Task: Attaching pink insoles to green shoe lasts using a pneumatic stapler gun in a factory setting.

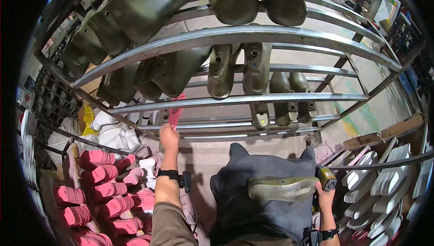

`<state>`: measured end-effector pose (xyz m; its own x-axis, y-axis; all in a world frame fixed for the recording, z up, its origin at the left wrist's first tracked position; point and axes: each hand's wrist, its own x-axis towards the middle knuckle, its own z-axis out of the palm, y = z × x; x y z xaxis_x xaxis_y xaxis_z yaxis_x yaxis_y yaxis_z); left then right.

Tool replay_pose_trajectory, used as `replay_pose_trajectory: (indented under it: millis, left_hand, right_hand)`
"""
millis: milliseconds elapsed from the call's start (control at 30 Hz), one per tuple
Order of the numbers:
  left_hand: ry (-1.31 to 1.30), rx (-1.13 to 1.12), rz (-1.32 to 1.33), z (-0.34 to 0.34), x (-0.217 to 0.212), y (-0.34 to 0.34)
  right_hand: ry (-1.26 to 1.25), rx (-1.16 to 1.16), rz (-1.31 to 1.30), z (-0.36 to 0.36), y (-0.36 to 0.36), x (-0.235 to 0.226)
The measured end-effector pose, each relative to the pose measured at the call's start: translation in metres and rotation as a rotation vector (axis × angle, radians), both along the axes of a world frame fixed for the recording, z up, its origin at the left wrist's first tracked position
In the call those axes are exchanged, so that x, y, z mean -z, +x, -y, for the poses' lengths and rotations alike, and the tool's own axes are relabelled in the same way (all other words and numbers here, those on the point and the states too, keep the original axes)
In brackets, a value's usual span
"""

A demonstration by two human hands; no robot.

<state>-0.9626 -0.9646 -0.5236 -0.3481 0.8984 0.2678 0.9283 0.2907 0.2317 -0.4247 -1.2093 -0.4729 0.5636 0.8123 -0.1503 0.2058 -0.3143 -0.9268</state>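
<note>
My left hand is closed around the lower end of a pink insole, which sticks up in front of the rack's lower bars. Across the dark cloth over my lap lies an olive-green shoe last on its side. At the right end of the last, my right hand is closed on a compact yellow and black hand tool. Its exact kind is not clear. Whether the right fingers also touch the last cannot be made out.
Ahead stands a metal rack with tall boot-shaped lasts and smaller shoe lasts hanging at several levels. Bundles of pink insoles fill a holder at left. White insoles stand at right. White sacks lie beyond the left holder.
</note>
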Motion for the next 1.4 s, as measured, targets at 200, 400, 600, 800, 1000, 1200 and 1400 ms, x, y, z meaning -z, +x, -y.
replay_pose_trajectory:
  millis: [200,400,600,800,1000,1200,1400]
  left_hand:
    - [0.326,-0.019,0.26,0.066,0.042,-0.012]
    - [-0.378,0.227,0.874,0.191,-0.065,0.131]
    - [-0.267,0.909,0.346,0.215,-0.102,0.259]
    - [-0.242,0.954,0.032,0.218,-0.107,0.296]
    - [-0.305,0.987,0.02,0.218,-0.104,0.301]
    - [-0.351,1.059,-0.063,0.215,-0.11,0.305]
    - [-0.355,1.086,-0.048,0.206,-0.103,0.301]
  right_hand:
    - [-0.034,-0.028,-0.02,0.008,0.007,0.013]
    - [-0.012,0.001,-0.06,0.009,0.012,0.016]
    - [-0.136,0.039,0.022,0.009,0.011,-0.005]
    - [0.078,0.064,-0.449,0.041,0.038,0.02]
    - [0.237,-0.029,-0.288,0.052,0.036,0.028]
    - [0.172,-0.057,-0.191,0.047,0.035,0.018]
    - [0.203,-0.081,-0.25,0.047,0.037,0.014]
